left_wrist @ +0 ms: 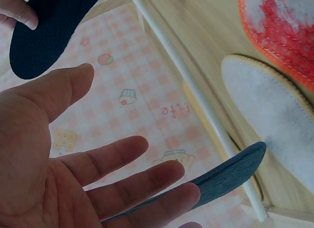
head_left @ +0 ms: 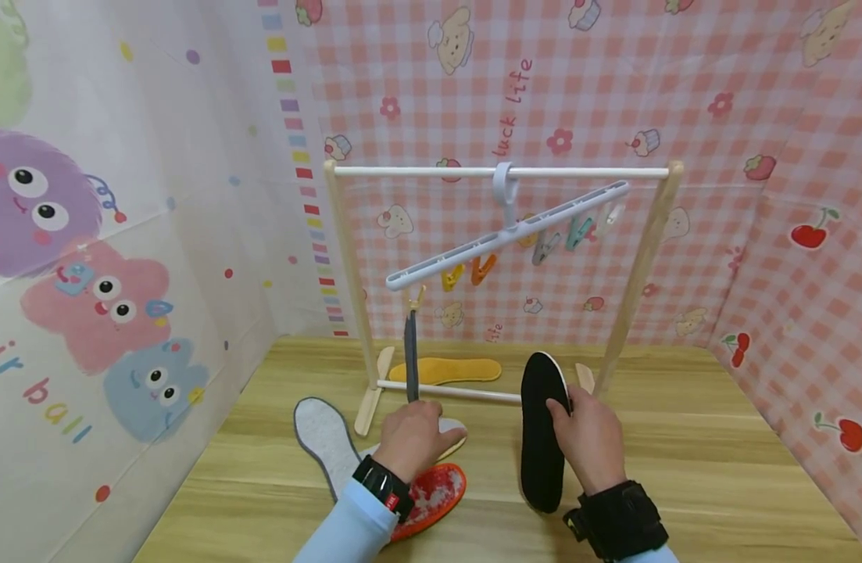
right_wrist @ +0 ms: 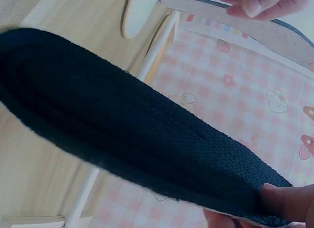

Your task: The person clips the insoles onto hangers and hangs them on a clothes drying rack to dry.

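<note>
My right hand pinches a black insole near one end, thumb on its face; in the right wrist view the insole stretches across the picture. My left hand is beside the lower part of a dark grey insole that hangs from a yellow clip. In the left wrist view the fingers are spread and loosely straight, with nothing between them and the thumb; the hanging insole shows behind them. The clip is on the lower left end of a pale blue hanger.
The hanger hooks over the white bar of a wooden rack, with several more clips, including an orange clip and a teal clip. On the table lie a yellow insole, a grey insole and a red-edged insole.
</note>
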A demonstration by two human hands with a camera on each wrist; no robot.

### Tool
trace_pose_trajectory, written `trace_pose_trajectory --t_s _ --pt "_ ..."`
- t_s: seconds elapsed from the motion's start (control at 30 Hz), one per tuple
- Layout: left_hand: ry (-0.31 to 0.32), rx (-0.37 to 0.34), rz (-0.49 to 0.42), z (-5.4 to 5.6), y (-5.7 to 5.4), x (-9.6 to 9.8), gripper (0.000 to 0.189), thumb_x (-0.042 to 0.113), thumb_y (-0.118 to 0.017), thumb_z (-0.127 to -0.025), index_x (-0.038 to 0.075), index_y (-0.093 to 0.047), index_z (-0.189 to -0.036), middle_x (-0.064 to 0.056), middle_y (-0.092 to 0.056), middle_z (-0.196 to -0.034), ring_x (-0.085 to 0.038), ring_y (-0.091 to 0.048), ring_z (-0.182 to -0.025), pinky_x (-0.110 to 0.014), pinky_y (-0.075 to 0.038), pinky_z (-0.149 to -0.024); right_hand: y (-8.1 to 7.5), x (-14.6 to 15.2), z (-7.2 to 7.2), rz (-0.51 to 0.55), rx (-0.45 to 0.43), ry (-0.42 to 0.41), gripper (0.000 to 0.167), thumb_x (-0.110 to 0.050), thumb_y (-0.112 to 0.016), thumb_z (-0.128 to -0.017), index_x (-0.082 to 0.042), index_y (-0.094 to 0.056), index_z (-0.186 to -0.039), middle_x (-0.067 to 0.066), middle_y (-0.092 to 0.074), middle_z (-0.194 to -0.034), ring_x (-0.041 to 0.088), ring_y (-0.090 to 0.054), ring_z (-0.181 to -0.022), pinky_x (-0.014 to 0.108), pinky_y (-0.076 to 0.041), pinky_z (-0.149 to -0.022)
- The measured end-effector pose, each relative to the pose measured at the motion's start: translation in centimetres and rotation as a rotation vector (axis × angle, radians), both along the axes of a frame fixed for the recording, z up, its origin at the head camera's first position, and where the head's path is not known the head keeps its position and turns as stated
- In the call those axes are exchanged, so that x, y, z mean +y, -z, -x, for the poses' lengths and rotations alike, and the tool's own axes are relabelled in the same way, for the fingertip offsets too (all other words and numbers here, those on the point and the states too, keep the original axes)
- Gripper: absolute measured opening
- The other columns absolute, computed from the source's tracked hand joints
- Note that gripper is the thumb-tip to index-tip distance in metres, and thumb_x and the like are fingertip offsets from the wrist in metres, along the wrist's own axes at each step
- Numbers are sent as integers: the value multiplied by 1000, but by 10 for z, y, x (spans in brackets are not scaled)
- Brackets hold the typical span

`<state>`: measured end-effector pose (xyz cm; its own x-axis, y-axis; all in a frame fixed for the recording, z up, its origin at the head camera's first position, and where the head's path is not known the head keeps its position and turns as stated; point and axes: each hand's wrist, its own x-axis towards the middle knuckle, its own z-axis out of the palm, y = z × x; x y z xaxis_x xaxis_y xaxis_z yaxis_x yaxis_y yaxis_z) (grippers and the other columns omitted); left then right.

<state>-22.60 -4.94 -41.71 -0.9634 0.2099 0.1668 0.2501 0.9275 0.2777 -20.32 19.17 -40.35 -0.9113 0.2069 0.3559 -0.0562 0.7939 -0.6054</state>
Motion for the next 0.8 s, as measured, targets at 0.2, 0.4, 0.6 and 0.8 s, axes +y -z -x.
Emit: trace_pose_trajectory --t_s 0.2,0.4,0.6,0.8 --pt "9 25 5 2 -7 1 47 56 -71 -83 11 -75 -95 -6 -69 -86 -23 -66 -75 -39 -51 -61 -1 -1 -3 33 33 2 18 -18 -68 -94 -4 -63 -85 8 -61 -69 26 -56 -62 38 -40 -57" --pt "10 -9 -13 8 -18 4 53 56 -70 -85 9 -74 -109 -8 -71 -95 -23 -66 -78 -39 -52 -61 -2 -4 -5 51 37 -1 18 -20 -68 -94 -5 -63 -85 8 -62 -70 24 -56 -61 37 -41 -57" --pt "34 5 -23 11 -25 6 55 56 -69 -86 7 -73 -112 -10 -70 -97 -24 -66 -81 -40 -52 -63 1 -6 -6 28 58 -1 18 -19 -69 -93 -5 -61 -84 7 -59 -65 24 -53 -58 36 -38 -53" --pt "40 12 -52 13 -32 8 56 54 -70 -87 7 -70 -117 -11 -70 -101 -27 -67 -86 -42 -53 -66 4 -8 -6 21 70 -14 16 -17 -71 -92 -4 -63 -85 9 -62 -68 25 -55 -60 37 -39 -55"
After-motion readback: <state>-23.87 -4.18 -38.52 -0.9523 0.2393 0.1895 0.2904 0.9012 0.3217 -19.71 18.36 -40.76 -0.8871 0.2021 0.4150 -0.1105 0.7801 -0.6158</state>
